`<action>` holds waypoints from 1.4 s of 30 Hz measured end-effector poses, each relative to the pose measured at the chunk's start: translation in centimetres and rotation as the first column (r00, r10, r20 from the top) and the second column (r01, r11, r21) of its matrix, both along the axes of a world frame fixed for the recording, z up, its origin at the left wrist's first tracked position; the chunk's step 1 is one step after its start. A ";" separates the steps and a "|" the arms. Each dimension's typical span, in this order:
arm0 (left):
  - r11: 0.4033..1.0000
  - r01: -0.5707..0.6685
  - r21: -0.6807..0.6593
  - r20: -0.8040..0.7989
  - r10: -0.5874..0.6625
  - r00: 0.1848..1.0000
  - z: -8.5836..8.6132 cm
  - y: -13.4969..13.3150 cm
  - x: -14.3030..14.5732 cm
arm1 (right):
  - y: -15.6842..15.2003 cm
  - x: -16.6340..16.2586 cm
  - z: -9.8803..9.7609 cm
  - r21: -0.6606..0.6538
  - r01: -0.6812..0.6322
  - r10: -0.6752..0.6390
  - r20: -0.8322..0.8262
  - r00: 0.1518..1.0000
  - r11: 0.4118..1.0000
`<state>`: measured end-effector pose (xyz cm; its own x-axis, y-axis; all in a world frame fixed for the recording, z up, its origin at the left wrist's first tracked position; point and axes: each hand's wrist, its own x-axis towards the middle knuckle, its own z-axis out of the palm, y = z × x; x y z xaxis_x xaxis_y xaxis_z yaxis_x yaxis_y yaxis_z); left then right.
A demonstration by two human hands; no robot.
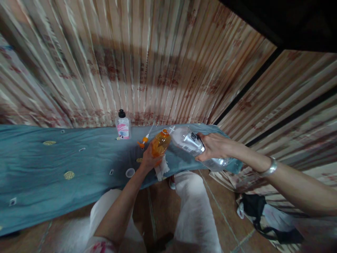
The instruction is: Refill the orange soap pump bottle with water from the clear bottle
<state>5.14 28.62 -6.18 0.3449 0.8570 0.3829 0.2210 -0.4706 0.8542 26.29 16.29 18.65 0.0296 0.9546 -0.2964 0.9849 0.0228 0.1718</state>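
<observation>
An orange translucent bottle (161, 142), its top uncapped, leans to the right in my left hand (150, 158), whose fingers wrap round its lower part. My right hand (213, 144) grips a large clear plastic bottle (185, 140) with a black and white label. That bottle is tilted, its neck close to the orange bottle's mouth; whether they touch I cannot tell. Left of the orange bottle lies an orange pump top (143, 141) with a thin tube. A crumpled white tissue (162, 169) lies below the orange bottle, partly hidden by my left hand.
Blue-green patterned cloth (89, 158) covers the long surface before me. A clear bottle with a black cap and pink label (123, 125) stands at the back. Nearer is a small clear cup or lid (130, 172). Pleated curtains (147, 70) hang behind; a black bag (254, 207) lies at lower right.
</observation>
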 end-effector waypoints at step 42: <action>0.963 0.052 -0.263 0.127 -0.019 0.992 2.5 -0.6 -0.5 | 0.9 0.6 -0.7 -0.024 -0.031 0.029 -0.062 0.998 0.999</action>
